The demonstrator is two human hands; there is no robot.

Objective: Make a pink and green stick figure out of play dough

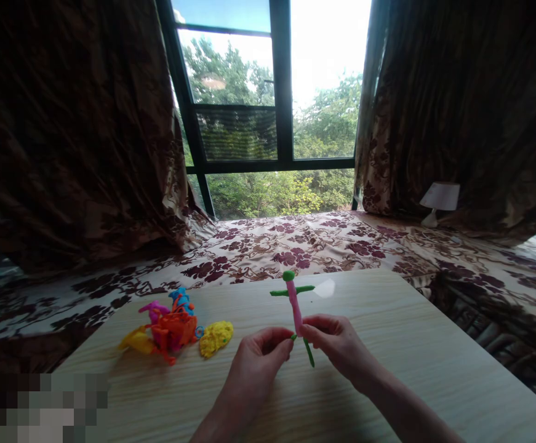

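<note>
A small modelling-clay figure [294, 306] is between my hands, with a pink body, a green head and two thin green arms stretched sideways. My left hand [259, 358] is closed in a pinch on a short green piece at the figure's lower left. With thumb and fingers, my right hand [338, 342] grips the lower end of the pink body. A green leg [309, 354] hangs down below it. The spot where the left green piece meets the body is partly hidden by my fingers.
On the wooden table [378, 301], a heap of orange, pink, blue and yellow clay [175, 329] lies left, beside a flat yellow lump [216, 339]. Behind is a ledge with flowered cloth [286, 246], a white lamp [440, 197], curtains and a window.
</note>
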